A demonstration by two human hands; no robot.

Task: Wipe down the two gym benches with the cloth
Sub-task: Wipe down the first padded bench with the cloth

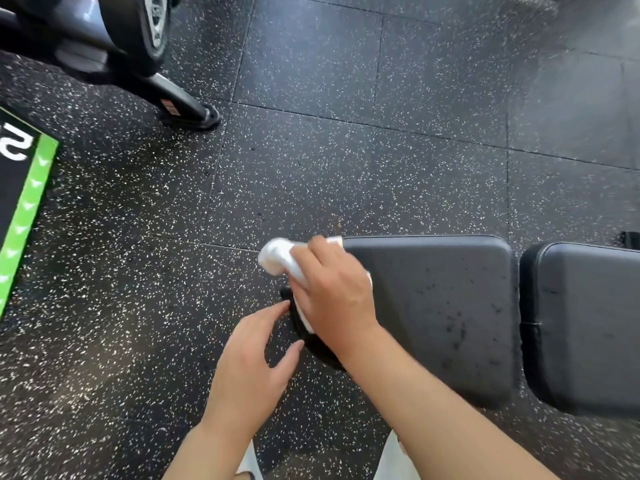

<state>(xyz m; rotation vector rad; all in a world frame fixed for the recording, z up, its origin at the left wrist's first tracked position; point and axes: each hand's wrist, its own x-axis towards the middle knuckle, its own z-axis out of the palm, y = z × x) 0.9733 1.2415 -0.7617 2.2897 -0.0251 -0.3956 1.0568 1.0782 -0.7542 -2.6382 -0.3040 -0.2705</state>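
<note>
A small white cloth [280,259] is gripped by the right hand [334,296] and pressed on the end of the dark grey padded bench [440,306]; the left hand [249,368] is held loose beside it, fingers relaxed, grasping nothing

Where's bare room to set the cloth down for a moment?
The bench pad is bare right of the right hand, up to the gap before the second pad. Its left end is crowded: both hands and the cloth; the left hand hovers alongside.

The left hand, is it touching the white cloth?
Apart. In the head view the left hand hovers open beside the bench pad, speckled floor showing between its fingertips and the white cloth, which the right hand grips.
</note>
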